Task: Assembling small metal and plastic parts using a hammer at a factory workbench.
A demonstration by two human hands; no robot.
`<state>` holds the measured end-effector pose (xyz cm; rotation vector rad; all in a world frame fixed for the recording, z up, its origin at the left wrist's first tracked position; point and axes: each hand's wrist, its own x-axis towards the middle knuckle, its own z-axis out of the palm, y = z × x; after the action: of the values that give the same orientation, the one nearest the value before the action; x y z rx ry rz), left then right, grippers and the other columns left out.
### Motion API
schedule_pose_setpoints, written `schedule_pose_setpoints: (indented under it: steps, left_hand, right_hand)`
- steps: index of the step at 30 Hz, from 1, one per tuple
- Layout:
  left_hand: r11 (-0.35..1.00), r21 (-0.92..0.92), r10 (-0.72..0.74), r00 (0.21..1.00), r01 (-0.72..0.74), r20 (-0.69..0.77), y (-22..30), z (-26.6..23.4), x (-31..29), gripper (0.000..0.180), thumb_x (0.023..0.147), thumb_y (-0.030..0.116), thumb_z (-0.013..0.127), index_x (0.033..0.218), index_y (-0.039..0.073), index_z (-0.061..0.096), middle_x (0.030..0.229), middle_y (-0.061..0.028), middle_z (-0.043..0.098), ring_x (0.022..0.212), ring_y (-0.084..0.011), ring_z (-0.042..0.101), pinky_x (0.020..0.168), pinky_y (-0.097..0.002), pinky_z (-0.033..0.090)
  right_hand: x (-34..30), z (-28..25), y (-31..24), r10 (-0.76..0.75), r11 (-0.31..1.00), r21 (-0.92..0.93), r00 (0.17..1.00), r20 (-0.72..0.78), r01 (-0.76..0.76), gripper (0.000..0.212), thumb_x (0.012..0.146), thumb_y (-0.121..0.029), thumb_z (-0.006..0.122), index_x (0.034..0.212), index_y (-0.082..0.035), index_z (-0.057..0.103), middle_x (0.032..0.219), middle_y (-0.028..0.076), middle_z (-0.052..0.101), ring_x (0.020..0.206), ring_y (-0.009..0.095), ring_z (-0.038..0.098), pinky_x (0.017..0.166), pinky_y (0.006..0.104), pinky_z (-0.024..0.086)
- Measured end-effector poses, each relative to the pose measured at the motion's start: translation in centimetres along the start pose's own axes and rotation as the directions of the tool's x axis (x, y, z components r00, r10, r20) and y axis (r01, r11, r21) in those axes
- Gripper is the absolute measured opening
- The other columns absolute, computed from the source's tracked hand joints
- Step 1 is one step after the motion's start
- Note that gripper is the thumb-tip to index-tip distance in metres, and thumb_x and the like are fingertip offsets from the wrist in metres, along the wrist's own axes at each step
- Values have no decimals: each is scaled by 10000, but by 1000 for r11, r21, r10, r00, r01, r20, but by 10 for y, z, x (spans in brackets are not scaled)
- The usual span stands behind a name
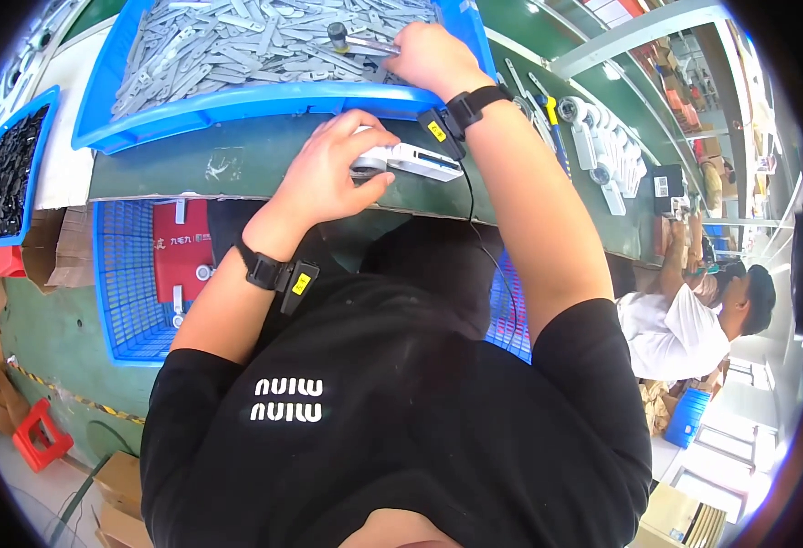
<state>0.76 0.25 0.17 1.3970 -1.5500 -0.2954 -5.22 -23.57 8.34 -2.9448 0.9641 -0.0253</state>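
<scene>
My left hand [328, 169] is closed round the round end of a white plastic part [427, 163], at the near edge of the green bench. The part's straight arm, with a dark slot along it, points right from my fingers. My right hand [433, 59] reaches over the blue bin with its fingers wrapped round the metal handle of a small hammer [338, 36]. The hammer's short dark head hangs above the many flat grey pieces [228, 46] that fill the blue bin [237, 105]. My fingers partly hide both things.
Several white parts [602, 146] and a yellow-and-blue tool [552, 114] lie to the right. A tray of black pieces [13, 169] sits at far left. Below the bench are blue baskets [127, 301] and a red stool [43, 437]. A person in white [676, 333] is at right.
</scene>
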Motion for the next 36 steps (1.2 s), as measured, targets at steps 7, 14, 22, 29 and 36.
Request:
schedule_pose_setpoints:
  steps: [7, 14, 22, 29, 36]
  left_hand:
    - [995, 85, 65, 992, -55, -112, 3, 7, -3, 576, 818, 135, 802, 1372, 47, 672, 1229, -155, 685, 1189, -411, 672, 1033, -489, 553]
    - [996, -52, -72, 995, 68, -73, -4, 0, -3, 617, 726, -20, 643, 1342, 2, 648, 1190, -184, 667, 1065, -405, 672, 927, -432, 563]
    - [990, -115, -94, 992, 85, -80, -2, -4, -1, 509, 748, 12, 668, 1257, 21, 675, 1157, -188, 694, 1090, -440, 688, 936, -480, 575]
    - [985, -157, -80, 995, 71, -51, -7, -4, 2, 504, 726, 26, 698, 1230, 35, 684, 1136, -182, 706, 1057, -450, 689, 915, -507, 570]
    - [983, -166, -86, 995, 76, -51, -8, -3, 2, 503, 724, 29, 707, 1227, 33, 688, 1142, -185, 710, 1064, -451, 694, 925, -509, 573]
  right_hand:
    - [7, -5, 4, -2, 997, 72, 997, 77, -4, 336, 939, -286, 753, 1194, -85, 838, 1241, 211, 807, 1160, 399, 779, 1013, 497, 627]
    - [19, -17, 21, -46, 991, 123, 993, -105, 59, 326, 1031, -334, 703, 1176, -69, 824, 1178, 218, 811, 1135, 441, 763, 1036, 516, 599]
    - [60, -26, 50, -36, 981, 188, 999, 1, 35, 380, 1006, -459, 786, 1065, -89, 847, 992, 183, 809, 957, 376, 765, 882, 449, 602]
    - [93, -11, 23, -360, 929, 125, 928, 99, 347, 379, 904, -412, 862, 1203, -180, 874, 1055, 136, 833, 1005, 336, 776, 917, 445, 594]
    - [104, 4, 17, -417, 889, 260, 901, 117, 377, 304, 910, -344, 878, 1136, -142, 868, 1039, 136, 827, 1006, 319, 776, 917, 443, 587]
